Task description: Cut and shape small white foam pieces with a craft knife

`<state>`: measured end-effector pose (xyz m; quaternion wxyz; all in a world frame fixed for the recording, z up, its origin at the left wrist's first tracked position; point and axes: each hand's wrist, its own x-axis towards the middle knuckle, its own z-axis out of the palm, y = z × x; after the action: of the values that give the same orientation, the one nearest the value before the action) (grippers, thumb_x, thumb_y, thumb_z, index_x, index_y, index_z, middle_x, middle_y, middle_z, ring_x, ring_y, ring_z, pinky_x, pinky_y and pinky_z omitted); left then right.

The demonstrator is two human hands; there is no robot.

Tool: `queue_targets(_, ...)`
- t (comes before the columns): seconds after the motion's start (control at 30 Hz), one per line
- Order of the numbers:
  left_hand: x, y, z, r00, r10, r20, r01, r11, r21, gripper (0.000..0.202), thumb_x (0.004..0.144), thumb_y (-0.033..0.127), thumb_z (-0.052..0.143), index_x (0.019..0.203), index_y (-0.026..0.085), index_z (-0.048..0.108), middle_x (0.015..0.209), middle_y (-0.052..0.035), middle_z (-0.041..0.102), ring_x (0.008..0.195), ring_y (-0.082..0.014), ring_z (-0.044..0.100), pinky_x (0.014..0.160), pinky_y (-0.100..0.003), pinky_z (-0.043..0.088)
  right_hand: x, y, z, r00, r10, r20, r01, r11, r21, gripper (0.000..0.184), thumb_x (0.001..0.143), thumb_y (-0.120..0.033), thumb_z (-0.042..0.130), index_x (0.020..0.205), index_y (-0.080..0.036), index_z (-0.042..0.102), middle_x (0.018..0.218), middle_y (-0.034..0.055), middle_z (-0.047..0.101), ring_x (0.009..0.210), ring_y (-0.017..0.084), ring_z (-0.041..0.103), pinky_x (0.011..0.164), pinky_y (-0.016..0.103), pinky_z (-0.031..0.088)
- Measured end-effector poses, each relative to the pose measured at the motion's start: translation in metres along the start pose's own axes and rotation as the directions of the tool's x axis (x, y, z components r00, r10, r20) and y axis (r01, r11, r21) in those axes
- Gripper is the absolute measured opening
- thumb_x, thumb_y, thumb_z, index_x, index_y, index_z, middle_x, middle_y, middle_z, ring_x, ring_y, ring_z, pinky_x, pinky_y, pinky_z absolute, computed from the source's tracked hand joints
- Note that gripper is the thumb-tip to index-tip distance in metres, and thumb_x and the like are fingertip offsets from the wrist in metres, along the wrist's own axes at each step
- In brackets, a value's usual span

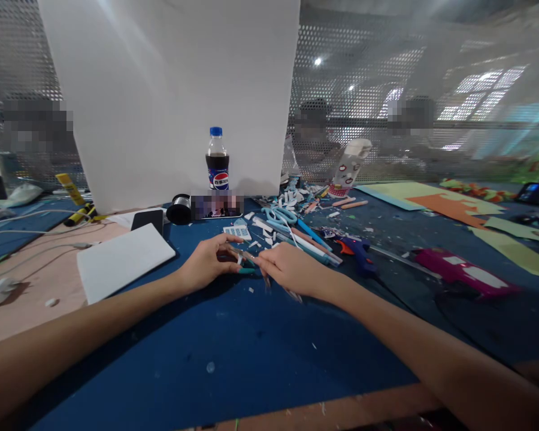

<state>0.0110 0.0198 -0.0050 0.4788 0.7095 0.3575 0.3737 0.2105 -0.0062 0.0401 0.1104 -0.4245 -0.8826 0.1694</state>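
Above the dark blue mat point(197, 359), my left hand point(206, 263) is closed in a pinch, with a small white piece point(239, 259) between its fingers. A teal tip shows at its thumb. Right beside it, my right hand point(294, 269) is closed, fingers curled round a slender thing that points at the white piece; its kind is too blurred to make out. The two hands nearly meet. Just beyond them lie a white sheet with small cut-outs point(238, 231), light blue scissors point(278, 215) and several pens or slim tools point(309, 239).
Upright at the back stands a cola bottle point(217, 161), behind a propped phone point(218, 206) and a black spool point(178, 209). White foam board point(126, 260) lies left. Glue guns, blue point(362, 254) and magenta point(465, 272), lie right with cords. A tumbler point(348, 170) leans near coloured sheets point(444, 209).
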Motion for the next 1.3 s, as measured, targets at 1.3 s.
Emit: queue_targets(1.3, -0.0002, -0.0012, -0.0004, 0.998, 0.004, 0.059, -0.007, 0.999, 0.048, 0.046, 0.062, 0.015, 0.071, 0.105, 0.015, 0.053, 0.078, -0.0024, 0.068, 0.076, -0.0175, 0.064, 0.074, -0.030, 0.048, 0.0012, 0.0000, 0.0016, 0.997, -0.054, 0.064, 0.053, 0.999, 0.014, 0.047, 0.092, -0.034, 0.031, 0.054, -0.016, 0.051, 0.044, 0.0007, 0.049, 0.039, 0.008, 0.038, 0.052, 0.025, 0.031)
